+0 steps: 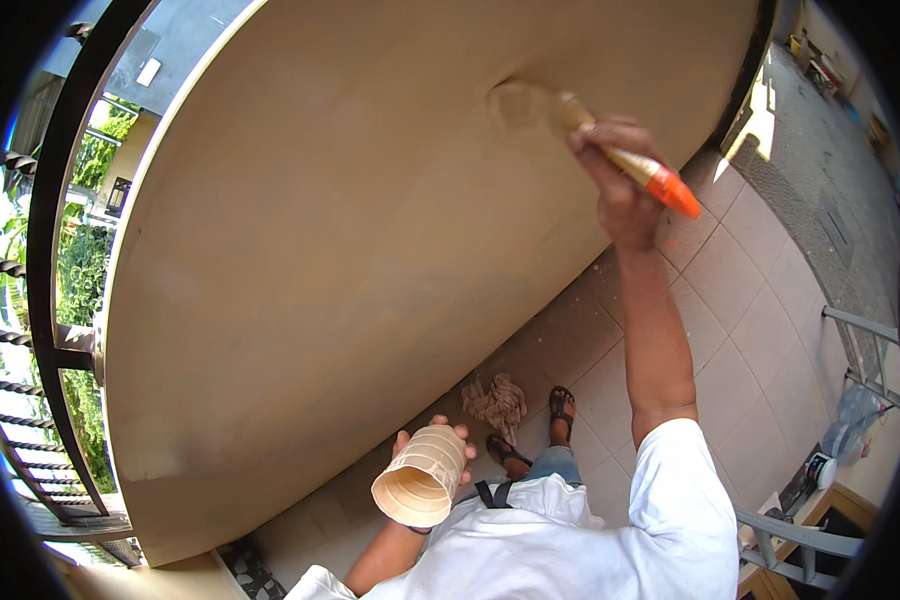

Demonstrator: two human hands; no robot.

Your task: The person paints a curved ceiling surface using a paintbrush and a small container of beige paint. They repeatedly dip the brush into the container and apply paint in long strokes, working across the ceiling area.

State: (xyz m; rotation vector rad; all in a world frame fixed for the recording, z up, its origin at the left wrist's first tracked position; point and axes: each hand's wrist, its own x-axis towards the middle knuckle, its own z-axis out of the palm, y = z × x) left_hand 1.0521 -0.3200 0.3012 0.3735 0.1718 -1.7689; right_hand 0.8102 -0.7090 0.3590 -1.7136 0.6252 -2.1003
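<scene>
My right hand [625, 180] is raised, its fingers closed round a paintbrush [638, 166] with an orange-tipped handle. The bristle end points at the tan wall [370, 230], beside a darker, wet-looking patch [520, 105]. Whether the bristles touch the wall I cannot tell, as that end is blurred. Low in front of my body, my left hand [462, 445] wraps round a ribbed, cream-coloured cup [425, 475]. Its mouth tilts toward me and its inner wall looks tan; what lies at the bottom cannot be made out.
A crumpled cloth [495, 405] lies on the tiled floor [730, 370] by my sandalled feet. Dark metal railings [55, 270] stand at the left. A grey metal ladder [805, 540] and plastic bottles [855, 425] are at the lower right.
</scene>
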